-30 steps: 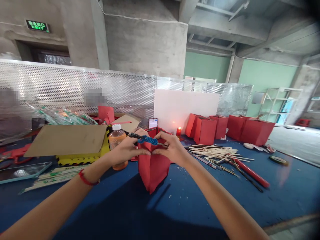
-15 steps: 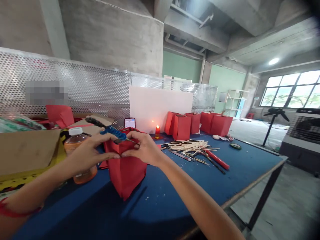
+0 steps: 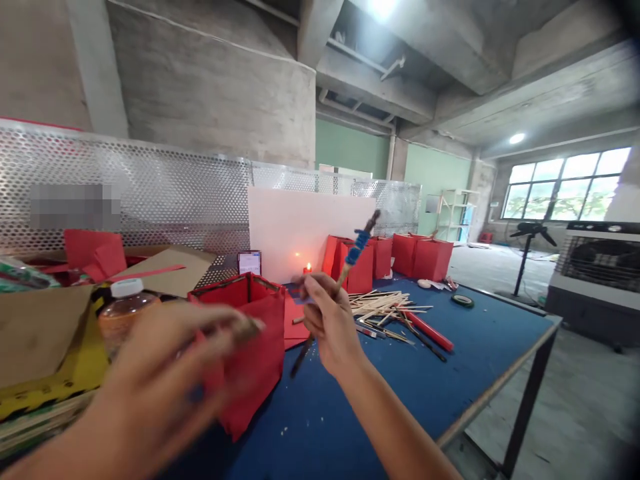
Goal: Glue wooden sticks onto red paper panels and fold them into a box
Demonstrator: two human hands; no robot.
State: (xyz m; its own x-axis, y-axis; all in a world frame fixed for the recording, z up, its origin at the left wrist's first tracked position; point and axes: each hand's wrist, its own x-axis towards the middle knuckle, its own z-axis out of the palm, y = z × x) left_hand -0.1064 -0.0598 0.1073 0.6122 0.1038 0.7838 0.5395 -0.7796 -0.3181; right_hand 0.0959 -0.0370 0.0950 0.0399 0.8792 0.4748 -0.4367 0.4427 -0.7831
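Change: right hand (image 3: pixel 330 320) and left hand (image 3: pixel 170 360) now apart, no longer meeting over the red paper bag (image 3: pixel 255 360).
Right hand: clamped on the blue-wrapped wooden stick (image 3: pixel 356 248), which tilts up above the desk (image 3: pixel 400 407).
Left hand: blurred, fingers curled just beside the bag; cannot tell whether it grips anything.
Bag: upright on the desk, mouth open upward.
Open room: bare blue desk right of the bag, before the loose wooden sticks (image 3: pixel 380 305); the desk's right edge (image 3: pixel 493 380) lies well apart.

Obstacle: red paper bag (image 3: pixel 253 340) between left hand (image 3: pixel 160 380) and right hand (image 3: pixel 327 323)
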